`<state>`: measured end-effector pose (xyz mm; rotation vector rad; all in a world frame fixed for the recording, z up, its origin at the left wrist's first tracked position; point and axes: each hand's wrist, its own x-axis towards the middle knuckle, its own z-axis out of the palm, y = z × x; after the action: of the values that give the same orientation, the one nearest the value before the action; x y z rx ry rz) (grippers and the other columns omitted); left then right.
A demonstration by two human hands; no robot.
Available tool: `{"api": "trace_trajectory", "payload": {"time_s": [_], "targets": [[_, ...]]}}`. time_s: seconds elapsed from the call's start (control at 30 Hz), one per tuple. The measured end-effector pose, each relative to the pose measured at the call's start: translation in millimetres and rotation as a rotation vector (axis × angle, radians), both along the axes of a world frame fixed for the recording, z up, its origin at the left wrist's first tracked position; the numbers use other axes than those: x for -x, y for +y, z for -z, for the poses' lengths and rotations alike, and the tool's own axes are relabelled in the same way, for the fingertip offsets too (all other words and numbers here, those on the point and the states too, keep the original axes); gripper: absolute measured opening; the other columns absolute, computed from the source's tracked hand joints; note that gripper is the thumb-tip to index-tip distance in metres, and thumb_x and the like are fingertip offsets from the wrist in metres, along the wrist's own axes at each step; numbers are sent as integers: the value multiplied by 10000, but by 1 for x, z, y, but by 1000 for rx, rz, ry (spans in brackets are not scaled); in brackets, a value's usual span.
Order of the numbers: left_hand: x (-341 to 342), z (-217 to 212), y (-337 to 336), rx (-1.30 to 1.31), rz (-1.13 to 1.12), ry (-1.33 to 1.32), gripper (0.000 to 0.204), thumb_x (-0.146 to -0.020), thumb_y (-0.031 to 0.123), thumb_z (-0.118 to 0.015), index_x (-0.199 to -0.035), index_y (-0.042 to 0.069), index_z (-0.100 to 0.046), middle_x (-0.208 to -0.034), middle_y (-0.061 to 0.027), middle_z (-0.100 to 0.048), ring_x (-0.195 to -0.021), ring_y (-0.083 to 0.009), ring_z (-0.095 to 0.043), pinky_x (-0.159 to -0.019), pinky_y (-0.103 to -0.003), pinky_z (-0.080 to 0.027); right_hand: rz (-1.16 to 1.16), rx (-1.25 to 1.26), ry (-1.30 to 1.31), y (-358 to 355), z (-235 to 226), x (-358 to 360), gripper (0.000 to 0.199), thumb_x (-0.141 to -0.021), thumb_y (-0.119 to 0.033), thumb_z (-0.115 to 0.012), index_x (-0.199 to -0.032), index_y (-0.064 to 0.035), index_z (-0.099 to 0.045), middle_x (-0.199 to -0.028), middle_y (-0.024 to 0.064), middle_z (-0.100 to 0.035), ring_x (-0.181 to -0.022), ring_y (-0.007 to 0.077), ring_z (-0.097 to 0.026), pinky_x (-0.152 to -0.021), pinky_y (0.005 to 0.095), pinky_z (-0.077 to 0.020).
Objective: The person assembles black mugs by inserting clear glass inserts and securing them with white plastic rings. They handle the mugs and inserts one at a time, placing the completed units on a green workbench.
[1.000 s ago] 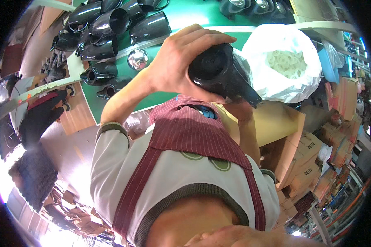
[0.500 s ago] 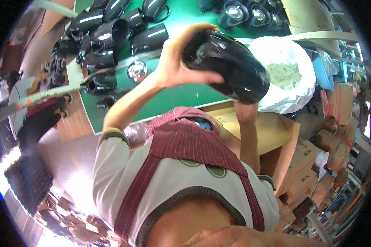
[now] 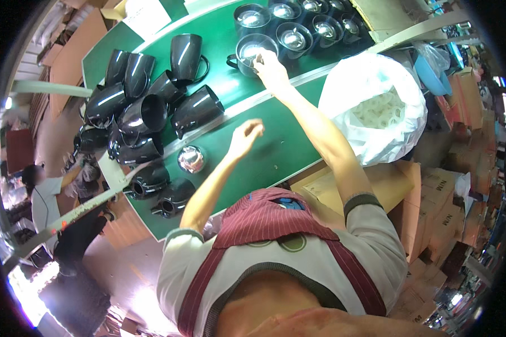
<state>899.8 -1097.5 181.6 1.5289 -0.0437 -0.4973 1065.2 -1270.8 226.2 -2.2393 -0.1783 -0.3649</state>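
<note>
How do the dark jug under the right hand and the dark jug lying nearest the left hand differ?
Pose: the jug under the right hand, the upright jug, stands with its round mouth facing up; the lying jug rests on its side.
Contact: the right hand reaches over the upright jug's opening; the left hand is apart from the lying jug.
Shared: both are dark and glossy.

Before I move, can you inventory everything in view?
Table: one, green, centre
Jugs: roughly a dozen, black, table's left
Silvery-centred vessels: at least eight, dark, upper right
Shiny round piece: one, silver, beside jugs
Bag: one, white, table's right edge
Rings: many, pale, inside bag
Tub: one, blue, right of bag
Cardboard boxes: several, brown, right
Co-worker: one, light top, left
Left hand: one, bare, over table
Right hand: one, bare, at one vessel
</note>
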Motion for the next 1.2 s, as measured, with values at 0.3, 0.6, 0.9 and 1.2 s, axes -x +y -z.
{"api": "trace_trajectory", "payload": {"time_s": [0.3,0.6,0.9,1.2], "targets": [[15,-47,1,-219,153,-166,292,-988,185,-632,-1205,-11,-641,-1022,-85,-714,-941,-130,-642,-876,-277,-503,-181,406,-91,-43,-115,102,394,-829,-272,-757,-1123,-38,-641,-1395,170,-525,-1272,331,-528,-998,412,-497],[19,-172,-190,16,606,-589,202,-938,71,-661,-1120,-14,-685,-1026,-130,-731,-941,-198,-702,-871,-326,-532,913,258,-111,-274,-203,414,270,-960,-253,-665,-1171,-86,-645,-1233,97,-642,-1136,236,-633,-923,375,-553],[111,-168,-336,100,1045,-786,208,-926,46,-672,-1128,2,-693,-1057,-110,-734,-954,-178,-697,-854,-303,-529,1246,29,163,-338,-148,577,300,-1007,-197,-591,-1247,-19,-620,-1233,141,-660,-1161,274,-640,-979,371,-518],[138,-141,-313,-82,859,-606,204,-956,65,-639,-1128,-40,-673,-980,-103,-734,-904,-168,-697,-808,-298,-540,1465,221,1196,-445,51,771,439,-899,-259,-621,-1278,-40,-593,-1265,239,-616,-1173,369,-602,-983,492,-499]]}}
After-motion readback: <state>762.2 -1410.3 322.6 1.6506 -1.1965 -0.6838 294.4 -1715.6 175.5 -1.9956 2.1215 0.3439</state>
